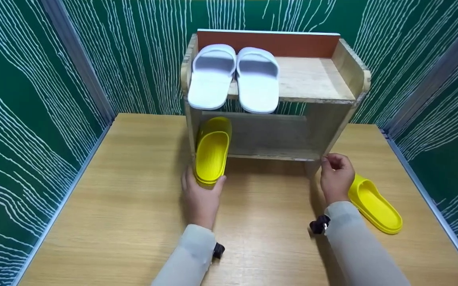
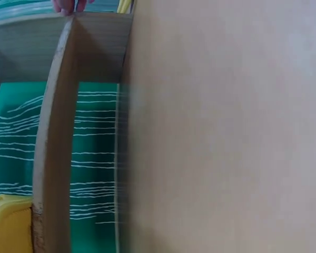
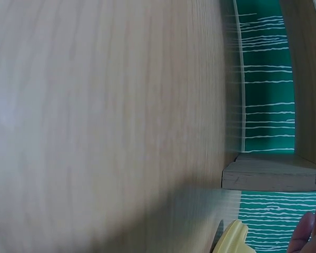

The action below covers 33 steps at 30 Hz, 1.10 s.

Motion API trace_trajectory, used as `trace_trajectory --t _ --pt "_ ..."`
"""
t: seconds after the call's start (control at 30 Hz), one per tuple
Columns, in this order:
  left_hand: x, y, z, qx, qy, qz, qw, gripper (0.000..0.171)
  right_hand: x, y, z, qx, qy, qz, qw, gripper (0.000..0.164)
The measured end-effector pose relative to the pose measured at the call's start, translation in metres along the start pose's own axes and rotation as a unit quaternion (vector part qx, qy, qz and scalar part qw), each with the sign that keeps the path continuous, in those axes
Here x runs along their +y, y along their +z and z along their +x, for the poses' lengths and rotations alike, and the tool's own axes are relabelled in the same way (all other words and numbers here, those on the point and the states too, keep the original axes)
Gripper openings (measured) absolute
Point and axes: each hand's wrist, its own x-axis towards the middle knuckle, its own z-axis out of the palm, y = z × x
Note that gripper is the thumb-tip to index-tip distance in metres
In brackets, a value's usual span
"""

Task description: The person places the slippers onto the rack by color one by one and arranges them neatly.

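Note:
A yellow slipper lies toe-inward at the left end of the lower shelf, its heel jutting out over the front edge. My left hand grips that heel, thumb on the right side and fingers on the left. The wooden shoe rack stands on the table. At its lower right front edge, my right hand holds the side panel with curled fingertips; the exact contact is partly hidden. A second yellow slipper lies on the table beside the right wrist, its toe end partly covered by the hand.
Two white slippers sit side by side on the left of the rack's top shelf, heels overhanging the front. Green walls with white streaks enclose the wooden table at the back and both sides. Each wrist carries a small black camera.

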Motion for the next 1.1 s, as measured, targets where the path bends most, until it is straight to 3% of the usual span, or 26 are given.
trace_trajectory --t 0.13,0.23,0.6,0.97,1.1 --pt "-0.005 0.003 -0.008 0.006 -0.018 -0.049 0.9986 0.097 0.001 0.0 0.0 0.003 -0.008 -0.004 1.0 0.017" --pt "-0.006 0.004 -0.011 0.01 -0.028 -0.061 0.9977 0.09 0.002 0.0 0.001 0.003 -0.012 -0.006 1.0 0.019" --pt "0.0 0.005 -0.012 0.005 -0.06 -0.002 0.9982 0.083 0.003 0.0 -0.001 0.008 -0.033 0.009 0.999 0.019" --pt "0.004 0.013 -0.001 0.027 -0.04 0.043 0.9979 0.079 0.0 -0.001 0.0 0.0 -0.015 0.001 1.0 0.016" --pt "0.006 0.018 0.005 0.021 -0.047 0.04 0.9979 0.079 0.002 -0.001 0.001 0.002 -0.02 0.003 1.0 0.016"
